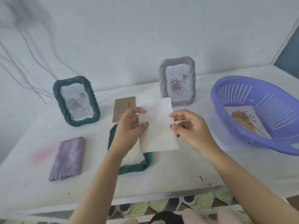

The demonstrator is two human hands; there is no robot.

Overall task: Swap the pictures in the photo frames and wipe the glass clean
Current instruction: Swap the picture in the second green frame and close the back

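My left hand (129,126) and my right hand (189,125) hold a white picture sheet (157,126) by its two side edges, its blank back toward me, above the table. Under it lies an opened teal frame (129,168), mostly hidden by the sheet and my left arm. A brown backing board (120,107) lies flat just behind. A teal frame with a rose picture (76,101) stands at the back left. A grey frame with a rose picture (178,81) stands at the back right. A folded purple cloth (68,159) lies at the left.
A purple plastic basket (258,113) sits at the right, holding a picture with a line-drawn flower (242,122). The white-covered table (178,178) ends at a front edge near me. A white wall rises close behind the frames.
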